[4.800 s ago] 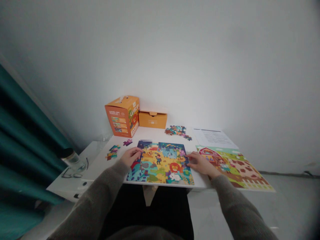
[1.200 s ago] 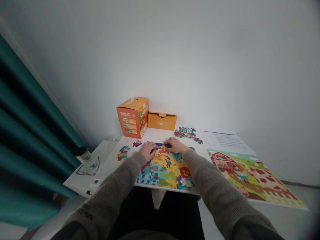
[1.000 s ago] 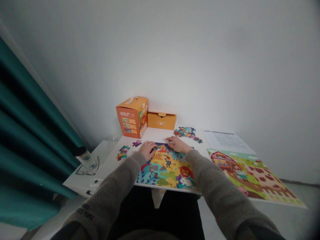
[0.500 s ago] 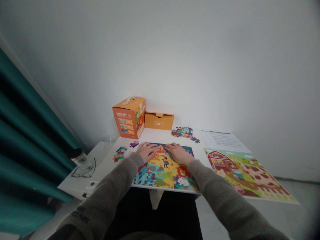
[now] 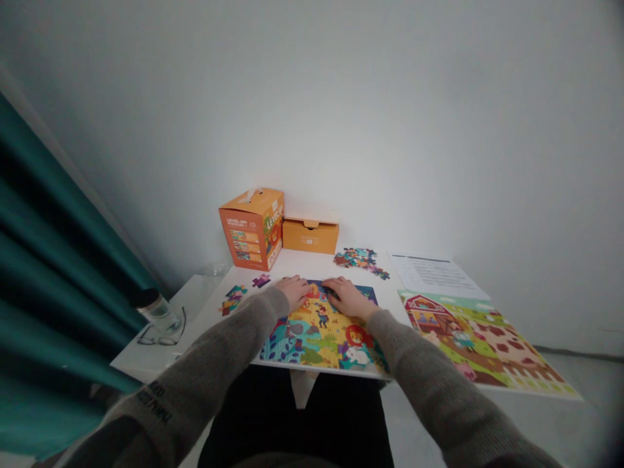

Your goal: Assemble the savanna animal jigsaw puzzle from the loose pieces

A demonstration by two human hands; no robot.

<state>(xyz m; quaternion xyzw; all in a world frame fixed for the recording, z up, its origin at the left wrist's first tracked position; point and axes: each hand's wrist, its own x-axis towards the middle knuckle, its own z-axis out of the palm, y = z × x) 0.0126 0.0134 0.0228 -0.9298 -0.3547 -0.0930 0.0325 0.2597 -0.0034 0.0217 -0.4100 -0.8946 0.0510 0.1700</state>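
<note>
A colourful jigsaw puzzle [image 5: 316,338] with a lion, a crocodile and other animals lies flat at the near edge of the white table. My left hand [image 5: 294,292] rests over its upper left part, palm down, with the fingers reaching right toward the middle of the top edge. Across a small gap, my right hand [image 5: 348,298] lies on the upper right part; its fingers point left and its thumb is apart from them. Both hands touch the puzzle, and no loose piece shows in either. The palms and the puzzle beneath them are hidden.
Loose puzzle pieces [image 5: 358,257] lie behind the puzzle, with several more pieces [image 5: 234,299] at left. An orange puzzle box [image 5: 251,227] and an orange carton [image 5: 311,235] stand by the wall. At right are a farm picture [image 5: 478,338] and printed paper [image 5: 433,274]; at left, a bottle [image 5: 160,313] and glasses [image 5: 166,339].
My left hand has shifted a little right and its forearm has swung further across the table's left side. My right hand stays almost in place on the puzzle.
</note>
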